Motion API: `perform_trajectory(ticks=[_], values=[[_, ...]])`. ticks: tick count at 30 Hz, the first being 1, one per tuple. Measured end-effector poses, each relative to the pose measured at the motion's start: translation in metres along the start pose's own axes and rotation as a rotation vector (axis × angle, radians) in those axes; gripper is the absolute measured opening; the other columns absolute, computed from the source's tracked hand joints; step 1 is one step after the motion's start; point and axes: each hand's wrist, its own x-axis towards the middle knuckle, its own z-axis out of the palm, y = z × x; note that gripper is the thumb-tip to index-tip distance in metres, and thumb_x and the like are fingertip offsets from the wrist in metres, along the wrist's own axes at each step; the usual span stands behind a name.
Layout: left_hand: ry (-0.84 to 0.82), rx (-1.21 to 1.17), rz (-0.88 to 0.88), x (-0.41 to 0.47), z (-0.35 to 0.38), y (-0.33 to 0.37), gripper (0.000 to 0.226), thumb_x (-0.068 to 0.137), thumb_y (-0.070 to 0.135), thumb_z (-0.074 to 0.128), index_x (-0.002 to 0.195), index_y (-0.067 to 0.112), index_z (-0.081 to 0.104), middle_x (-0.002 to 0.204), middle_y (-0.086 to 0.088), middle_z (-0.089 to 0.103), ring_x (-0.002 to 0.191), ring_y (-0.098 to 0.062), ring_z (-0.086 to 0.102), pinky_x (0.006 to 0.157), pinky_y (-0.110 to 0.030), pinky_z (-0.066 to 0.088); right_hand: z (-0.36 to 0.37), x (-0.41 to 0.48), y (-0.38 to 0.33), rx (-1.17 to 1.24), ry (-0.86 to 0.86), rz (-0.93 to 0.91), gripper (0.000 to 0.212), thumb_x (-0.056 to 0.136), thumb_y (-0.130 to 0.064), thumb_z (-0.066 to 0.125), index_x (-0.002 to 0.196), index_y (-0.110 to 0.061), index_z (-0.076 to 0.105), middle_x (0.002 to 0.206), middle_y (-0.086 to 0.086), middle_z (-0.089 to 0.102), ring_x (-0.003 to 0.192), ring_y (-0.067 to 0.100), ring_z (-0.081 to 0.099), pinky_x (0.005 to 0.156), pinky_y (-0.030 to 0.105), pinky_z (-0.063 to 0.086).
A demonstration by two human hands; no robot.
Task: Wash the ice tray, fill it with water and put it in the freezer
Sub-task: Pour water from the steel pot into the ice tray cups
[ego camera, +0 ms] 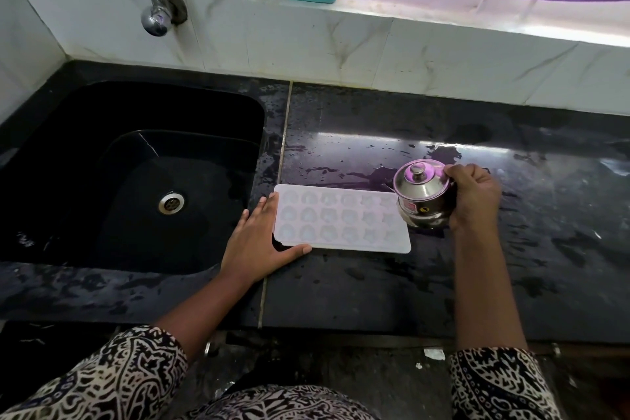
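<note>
While your ice tray (341,218) lies flat on the wet black counter (375,283) just right of the sink (136,181), you seem to be at the filling step, with the freezer part left to do. Your left hand (259,242) lies flat, fingers straight against the tray's left end and thumb along its near edge. Your right hand (474,198) is curled round a small lidded steel pot (421,198) at the tray's right end. The wet counter hints at washing, but I cannot tell whether it is done. The cloudy cells hide any water, the lid hides the pot's contents, and no freezer is in view.
</note>
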Motion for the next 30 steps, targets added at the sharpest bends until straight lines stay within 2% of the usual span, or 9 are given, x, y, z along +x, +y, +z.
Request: perform_trajectory(ticks=[8,12,16,22,27,30], values=[[-0.011,0.005,-0.003,0.0002,-0.0001,0.0000,0.124,0.062,0.094,0.033,0.157,0.020,0.002,0.163,0.002,0.014,0.150,-0.010,0.006,0.123,-0.037,0.007,0.0011,-0.0013,0.0000,-0.083,0.001,-0.045,0.029,0.076,-0.008,0.064,0.054,-0.017,0.048,0.046,-0.010,0.048,0.045,0.002,0.044,0.052,0.022,0.045],[-0.002,-0.003,0.003,0.0003,0.0004,-0.0005,0.123,0.063,0.094,0.035,0.157,0.021,0.003,0.163,0.002,0.015,0.150,-0.009,0.007,0.122,-0.036,0.008,0.0008,-0.0016,0.0016,-0.108,0.002,-0.055,0.026,0.076,-0.009,0.064,0.056,-0.016,0.049,0.049,-0.008,0.049,0.045,0.001,0.044,0.056,0.025,0.045],[0.002,-0.003,-0.001,0.0002,0.0011,-0.0010,0.123,0.062,0.093,0.036,0.157,0.020,0.004,0.163,0.001,0.017,0.150,-0.010,0.009,0.122,-0.036,0.008,0.0011,-0.0007,0.0015,-0.115,0.001,-0.061,0.022,0.075,-0.007,0.064,0.058,-0.013,0.050,0.056,0.001,0.048,0.051,0.008,0.042,0.057,0.027,0.042],[0.003,0.000,0.007,0.0005,0.0010,-0.0015,0.123,0.063,0.093,0.036,0.156,0.020,0.005,0.163,0.001,0.017,0.150,-0.011,0.009,0.122,-0.037,0.008,0.0035,-0.0011,0.0007,-0.114,0.005,-0.059,0.025,0.075,-0.007,0.065,0.057,-0.015,0.049,0.044,-0.011,0.047,0.043,0.001,0.042,0.049,0.020,0.043],[0.002,0.005,0.007,0.0003,0.0011,-0.0020,0.123,0.063,0.094,0.035,0.156,0.020,0.005,0.163,0.001,0.017,0.150,-0.012,0.009,0.122,-0.037,0.008,0.0051,-0.0031,-0.0005,-0.142,0.007,-0.053,0.021,0.076,-0.010,0.065,0.061,-0.014,0.051,0.056,-0.002,0.049,0.049,0.003,0.045,0.054,0.024,0.045],[0.003,0.002,0.009,0.0009,0.0017,-0.0022,0.123,0.063,0.093,0.035,0.156,0.020,0.005,0.163,0.001,0.017,0.150,-0.011,0.009,0.122,-0.037,0.008,0.0056,-0.0038,-0.0018,-0.139,0.004,-0.057,0.022,0.076,-0.010,0.065,0.060,-0.014,0.051,0.055,-0.002,0.049,0.046,0.001,0.044,0.050,0.020,0.045]])
